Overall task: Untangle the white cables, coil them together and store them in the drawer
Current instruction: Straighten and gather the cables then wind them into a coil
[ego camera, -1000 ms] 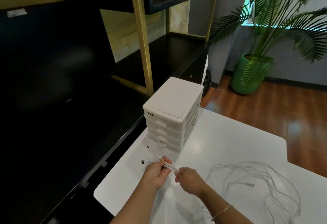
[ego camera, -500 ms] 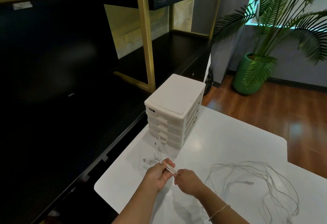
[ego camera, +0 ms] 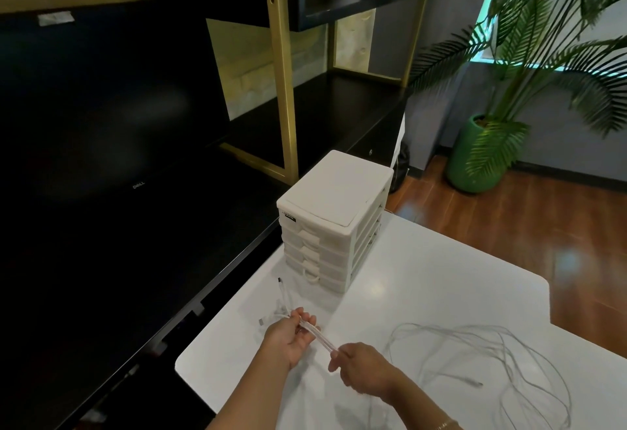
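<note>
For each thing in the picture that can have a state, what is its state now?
White cables: several strands held taut between both hands, the rest in loose loops on the table.
Left hand: grips the cables near their plug ends.
Right hand: pinches the cables.
Drawer unit: upright, all drawers closed.
Monitor: screen dark.

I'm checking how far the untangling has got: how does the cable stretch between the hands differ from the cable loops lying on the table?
The stretch between the hands is pulled straight and lifted off the white table; the loose loops lie slack on it. The stretch is gripped by the left hand and right hand; the loops are untouched. The stretch runs as close parallel strands; the loops sprawl and cross. Both are thin white cable.
</note>
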### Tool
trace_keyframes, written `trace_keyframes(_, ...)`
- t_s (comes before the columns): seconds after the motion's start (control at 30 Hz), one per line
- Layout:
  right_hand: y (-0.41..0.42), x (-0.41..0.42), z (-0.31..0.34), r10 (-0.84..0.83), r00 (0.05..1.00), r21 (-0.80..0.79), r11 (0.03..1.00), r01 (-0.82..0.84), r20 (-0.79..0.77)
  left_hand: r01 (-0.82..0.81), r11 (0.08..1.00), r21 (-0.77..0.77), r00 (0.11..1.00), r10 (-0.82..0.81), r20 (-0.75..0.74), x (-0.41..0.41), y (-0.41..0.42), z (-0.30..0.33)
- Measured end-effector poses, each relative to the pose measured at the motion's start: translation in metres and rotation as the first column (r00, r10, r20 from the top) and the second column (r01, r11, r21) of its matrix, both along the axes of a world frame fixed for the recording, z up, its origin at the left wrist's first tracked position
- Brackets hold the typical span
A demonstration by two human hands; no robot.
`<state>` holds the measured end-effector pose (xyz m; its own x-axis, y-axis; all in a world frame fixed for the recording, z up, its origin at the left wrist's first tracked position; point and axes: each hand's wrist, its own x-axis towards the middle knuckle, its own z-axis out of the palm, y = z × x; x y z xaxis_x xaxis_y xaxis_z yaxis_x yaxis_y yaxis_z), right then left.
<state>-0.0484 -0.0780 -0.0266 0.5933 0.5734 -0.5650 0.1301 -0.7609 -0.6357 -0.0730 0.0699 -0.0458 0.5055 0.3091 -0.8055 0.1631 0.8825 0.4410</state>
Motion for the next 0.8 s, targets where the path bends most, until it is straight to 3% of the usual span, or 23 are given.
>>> trace_keyframes(0.13,-0.001,0.002,0.0,0.03,0.988,-0.083,0.996,-0.017,0.151,0.014,0.999,-0.043,0.999,-0.012,0.033,0.0,-0.008,0.006)
trace_keyframes(0.3,0.001,0.002,-0.003,0.028,0.989,-0.16,0.987,-0.004,0.148,0.208,0.978,-0.012,0.978,-0.208,-0.003,-0.001,-0.026,0.011)
trace_keyframes(0.4,0.002,0.002,0.005,0.167,0.967,-0.163,0.977,-0.136,0.192,0.234,0.972,0.034,0.972,-0.233,-0.025,0.0,-0.03,0.011)
trace_keyframes(0.5,-0.001,0.008,0.007,0.074,0.996,-0.06,0.996,-0.071,0.054,0.195,0.98,0.028,0.981,-0.194,-0.021,0.0,-0.027,0.007)
trace_keyframes(0.63,-0.006,0.011,0.011,-0.09,0.957,-0.019,0.996,0.089,-0.276,0.178,0.983,0.038,0.984,-0.177,-0.019,-0.001,-0.026,0.004)
trace_keyframes(0.8,-0.006,0.02,0.013,-0.054,0.989,-0.08,0.996,0.043,-0.139,0.188,0.98,0.061,0.982,-0.188,-0.008,0.001,-0.027,0.003)
